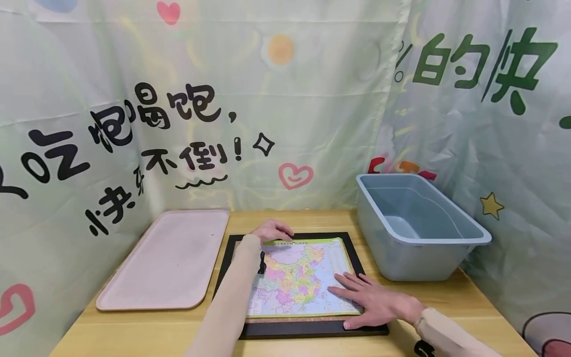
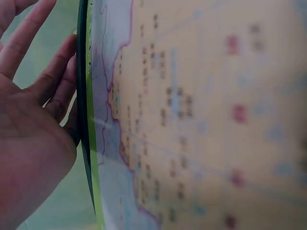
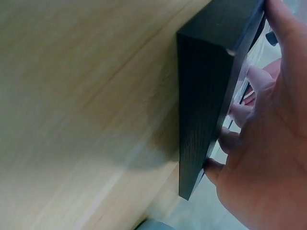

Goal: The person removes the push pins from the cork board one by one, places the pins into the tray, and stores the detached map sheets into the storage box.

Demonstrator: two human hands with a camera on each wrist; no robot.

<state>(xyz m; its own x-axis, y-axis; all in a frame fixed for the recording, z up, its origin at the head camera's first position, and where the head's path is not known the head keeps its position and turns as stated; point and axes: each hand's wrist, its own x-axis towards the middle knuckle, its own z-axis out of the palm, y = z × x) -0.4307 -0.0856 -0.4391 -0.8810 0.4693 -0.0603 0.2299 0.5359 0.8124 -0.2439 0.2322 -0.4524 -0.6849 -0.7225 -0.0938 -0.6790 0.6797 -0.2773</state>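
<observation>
A colourful map (image 1: pixel 290 277) with a green border lies within a black picture frame (image 1: pixel 312 328) on the wooden table. At the frame's far edge, my left hand (image 1: pixel 271 231) touches the top of the map with loosely bent fingers. The left wrist view shows the fingers of that hand (image 2: pixel 41 105) along the map's green edge, the fingertips partly hidden. My right hand (image 1: pixel 376 301) rests flat with spread fingers on the map's right side, its thumb on the frame's near right corner. In the right wrist view, the frame's thick black side (image 3: pixel 206 105) stands beside this hand (image 3: pixel 268 124).
A pink tray (image 1: pixel 169 263) lies on the table (image 1: pixel 147 332) at the left. To the right stands a deep grey-blue bin (image 1: pixel 424 258), close to the frame. Printed cloth (image 1: pixel 312 124) hangs behind the table and along both sides.
</observation>
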